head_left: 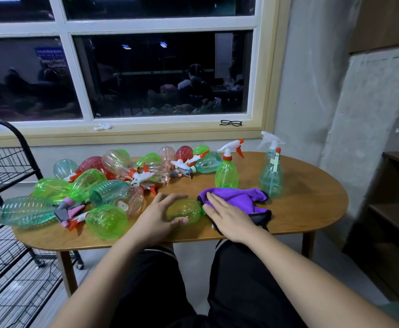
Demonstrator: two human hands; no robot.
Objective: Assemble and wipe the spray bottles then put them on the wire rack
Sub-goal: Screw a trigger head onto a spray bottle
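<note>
My left hand (161, 217) curls around a green bottle body (187, 210) lying on its side near the front of the wooden table (312, 204). My right hand (227, 215) lies flat with straight fingers on a purple cloth (243, 197) just right of that bottle. Two assembled spray bottles stand upright behind the cloth: a green one with an orange and white trigger (227, 170) and a pale teal one with a clear trigger (271, 172). A pile of loose bottle bodies and trigger heads (113, 183) covers the left half of the table.
A black wire rack (6, 197) on wheels stands at the left of the table. A window sill behind holds black glasses (231, 123). A dark wooden shelf (397, 209) stands at the right. My legs are under the table's front edge.
</note>
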